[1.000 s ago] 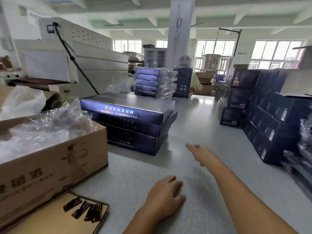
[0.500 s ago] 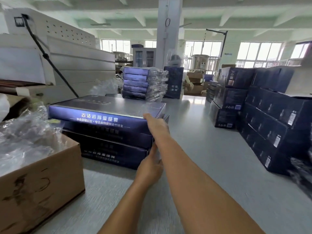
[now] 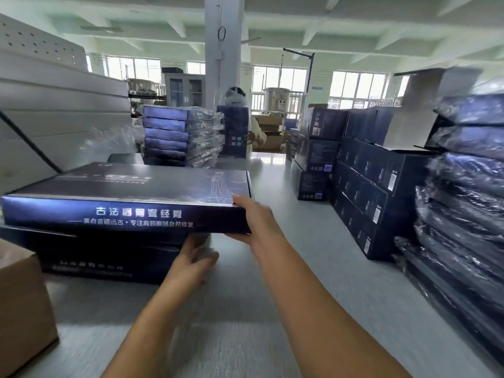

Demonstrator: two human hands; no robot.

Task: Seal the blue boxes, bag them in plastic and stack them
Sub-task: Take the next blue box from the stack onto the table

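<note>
A flat blue box [image 3: 128, 197] with white lettering on its front edge tops a short stack of blue boxes [image 3: 109, 257] on the grey table. My right hand [image 3: 255, 222] grips the top box's near right corner, fingers on the lid and thumb under the edge. That corner is raised off the stack. My left hand [image 3: 195, 259] reaches under the raised box, fingers blurred against the box below. A pile of blue boxes bagged in plastic [image 3: 180, 135] stands farther back.
A brown carton [image 3: 21, 304] sits at the left edge. Dark blue cartons [image 3: 376, 192] and plastic-wrapped boxes [image 3: 463, 214] are stacked along the right. A white machine [image 3: 54, 105] fills the left back. A person [image 3: 240, 118] stands behind the far pile, by a pillar [image 3: 223, 50].
Both hands went from the bare table to the stack. My right hand took hold of the top box's corner and lifted it; my left hand slid under it. The view moved closer.
</note>
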